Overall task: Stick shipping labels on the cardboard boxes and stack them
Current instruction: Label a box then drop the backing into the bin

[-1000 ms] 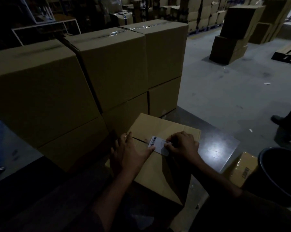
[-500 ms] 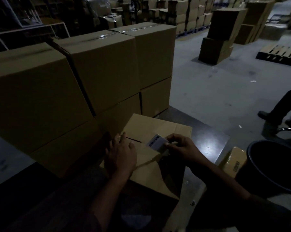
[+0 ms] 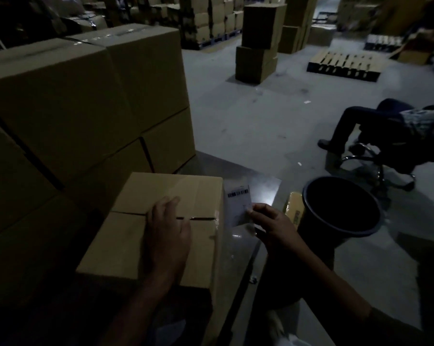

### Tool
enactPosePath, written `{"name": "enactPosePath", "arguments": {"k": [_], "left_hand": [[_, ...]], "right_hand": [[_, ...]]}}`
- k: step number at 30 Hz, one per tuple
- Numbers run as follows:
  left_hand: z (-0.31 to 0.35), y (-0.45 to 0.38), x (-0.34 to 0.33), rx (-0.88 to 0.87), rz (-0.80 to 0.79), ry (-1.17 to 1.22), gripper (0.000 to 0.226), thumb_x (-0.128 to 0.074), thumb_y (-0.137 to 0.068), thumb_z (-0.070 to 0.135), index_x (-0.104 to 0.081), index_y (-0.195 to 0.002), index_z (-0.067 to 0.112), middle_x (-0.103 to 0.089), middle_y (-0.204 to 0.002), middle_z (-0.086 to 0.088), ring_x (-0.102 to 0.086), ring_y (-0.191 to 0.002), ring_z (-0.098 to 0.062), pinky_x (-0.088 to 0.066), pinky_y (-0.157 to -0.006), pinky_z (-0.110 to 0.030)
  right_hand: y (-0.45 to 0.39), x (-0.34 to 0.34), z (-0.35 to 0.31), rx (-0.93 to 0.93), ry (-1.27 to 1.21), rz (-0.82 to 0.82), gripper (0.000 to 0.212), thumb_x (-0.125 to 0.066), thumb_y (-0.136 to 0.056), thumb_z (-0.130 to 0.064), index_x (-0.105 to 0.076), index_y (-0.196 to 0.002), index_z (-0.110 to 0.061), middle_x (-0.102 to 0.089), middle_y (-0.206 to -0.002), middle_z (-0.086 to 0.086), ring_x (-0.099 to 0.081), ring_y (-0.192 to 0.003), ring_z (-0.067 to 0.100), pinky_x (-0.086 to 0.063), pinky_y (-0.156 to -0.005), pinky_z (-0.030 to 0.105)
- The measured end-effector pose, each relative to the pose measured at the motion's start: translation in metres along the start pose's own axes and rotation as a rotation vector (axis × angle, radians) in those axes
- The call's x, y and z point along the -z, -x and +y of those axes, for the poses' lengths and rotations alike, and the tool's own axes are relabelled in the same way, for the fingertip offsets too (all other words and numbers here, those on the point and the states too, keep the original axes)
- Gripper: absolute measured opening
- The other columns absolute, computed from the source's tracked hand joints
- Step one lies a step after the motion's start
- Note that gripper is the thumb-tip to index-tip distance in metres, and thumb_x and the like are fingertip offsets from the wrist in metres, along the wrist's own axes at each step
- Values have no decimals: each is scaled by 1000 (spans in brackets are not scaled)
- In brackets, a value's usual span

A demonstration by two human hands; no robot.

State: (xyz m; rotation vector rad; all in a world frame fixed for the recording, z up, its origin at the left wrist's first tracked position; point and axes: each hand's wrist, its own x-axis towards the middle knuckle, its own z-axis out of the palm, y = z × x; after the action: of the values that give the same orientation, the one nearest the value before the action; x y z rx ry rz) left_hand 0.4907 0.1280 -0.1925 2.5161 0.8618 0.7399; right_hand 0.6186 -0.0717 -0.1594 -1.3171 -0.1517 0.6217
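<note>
In a dim warehouse, the left hand (image 3: 167, 236) lies flat and open on a cardboard box (image 3: 146, 236) beside stacked boxes (image 3: 86, 108). The right hand (image 3: 271, 227) pinches a shipping label (image 3: 238, 204) just off the box's right edge, near a black bin (image 3: 340, 211)
</note>
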Motion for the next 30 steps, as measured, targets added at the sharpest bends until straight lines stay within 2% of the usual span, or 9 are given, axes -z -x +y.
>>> {"name": "enactPosePath", "arguments": {"k": [3, 5, 7, 10, 15, 20, 24, 26, 30], "left_hand": [[53, 7, -24, -143, -20, 149, 44, -68, -97, 20, -59, -139, 14, -56, -140, -8, -49, -129, -29, -44, -103, -41], [89, 6, -46, -225, -48, 210, 42, -63, -99, 23, -58, -140, 15, -57, -138, -5, -49, -128, -24, -39, -105, -32], [127, 2, -74, -270, -99, 253, 43, -59, -100, 29, -58, -140, 16, -57, -136, -3, -51, -124, -22, -41, -104, -31], [181, -8, -123, -239, -260, 297, 47, -51, -97, 38, -57, -140, 20, -56, -134, 0, -53, -122, -21, -49, -99, -37], [244, -24, -215, -244, -535, 201, 53, -50, -95, 40, -52, -145, 22, -54, -140, -2, -51, -129, -23, -47, -104, -42], [279, -35, -280, -230, -630, 156, 49, -63, -99, 31, -53, -146, 20, -57, -139, -5, -50, -132, -27, -43, -108, -40], [287, -36, -302, -211, -658, 147, 50, -62, -102, 33, -50, -149, 21, -56, -140, -3, -48, -134, -24, -43, -108, -38], [287, -38, -305, -193, -660, 148, 51, -61, -103, 35, -49, -150, 20, -54, -142, -4, -46, -135, -24, -42, -109, -38], [279, -44, -299, -131, -589, 172, 47, -62, -101, 34, -53, -146, 20, -56, -139, -3, -50, -132, -24, -45, -108, -41]], "right_hand": [[-11, 31, 0, -51, -37, 111, 7, -69, -91, -9, -73, -96, -8, -75, -88, 7, -68, -85, 22, -50, -76, 32], [-23, 58, -1, -80, -24, 191, 7, -67, -93, -10, -72, -88, -9, -74, -81, 7, -68, -75, 18, -53, -66, 27], [-39, 90, -5, -102, -2, 253, 11, -65, -95, -11, -70, -85, -7, -71, -80, 9, -65, -71, 17, -50, -59, 23], [-61, 146, -17, -99, 74, 327, 11, -66, -94, -11, -71, -87, -4, -70, -83, 13, -61, -73, 20, -46, -61, 27], [-108, 252, -16, -158, 190, 485, 10, -69, -94, -13, -74, -94, -4, -71, -86, 9, -67, -80, 23, -54, -65, 32], [-146, 323, 3, -229, 263, 626, 16, -77, -88, -15, -76, -93, 0, -74, -84, 15, -68, -74, 28, -60, -77, 46], [-166, 350, 8, -266, 412, 628, 28, -79, -86, -23, -78, -88, 4, -73, -79, 20, -68, -72, 30, -57, -77, 48], [-172, 356, 14, -322, 473, 582, 32, -81, -85, -27, -78, -90, 4, -73, -86, 24, -70, -79, 34, -58, -76, 47], [-176, 338, 21, -331, 514, 350, 13, -76, -89, -18, -77, -99, -10, -74, -94, 7, -69, -84, 23, -58, -74, 37]]}}
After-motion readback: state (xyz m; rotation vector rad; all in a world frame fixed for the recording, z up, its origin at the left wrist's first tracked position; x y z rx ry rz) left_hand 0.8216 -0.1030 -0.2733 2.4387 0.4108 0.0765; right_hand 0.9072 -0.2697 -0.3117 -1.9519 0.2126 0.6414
